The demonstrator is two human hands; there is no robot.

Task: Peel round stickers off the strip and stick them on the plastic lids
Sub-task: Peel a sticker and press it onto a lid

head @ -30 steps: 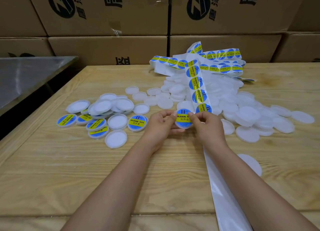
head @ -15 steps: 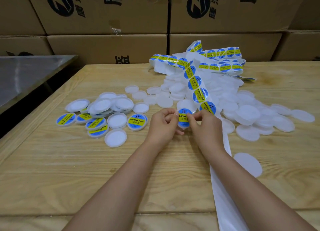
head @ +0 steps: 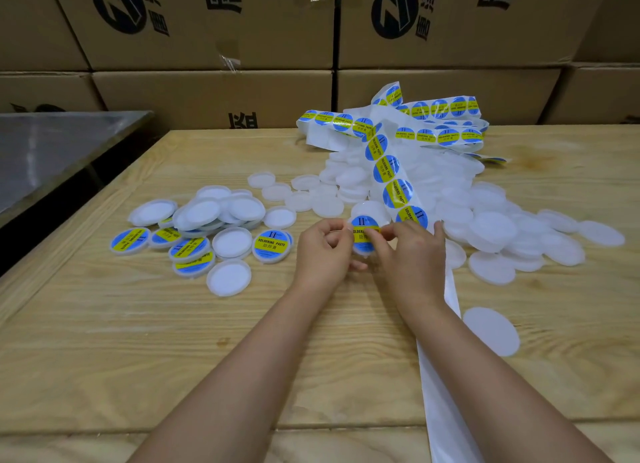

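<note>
While L hand [head: 323,251] & R hand [head: 412,254] fingers [head: 377,233] pinch lid [head: 363,227], wood table [head: 138,341], boxes [head: 214,95] behind

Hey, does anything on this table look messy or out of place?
The sticker strip lies tangled in loops over the heap of blank lids, and its empty backing trails off the near edge of the table. Nothing looks damaged.

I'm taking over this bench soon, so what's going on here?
A person is labelling lids on a wooden table. The left hand holds a plastic lid while the right hand pinches a blue-and-yellow round sticker onto its top. The sticker strip runs from a tangle at the back to the right hand, with bare backing trailing toward the near edge. Labelled lids lie to the left; a pile of unlabelled lids sits to the right.
</note>
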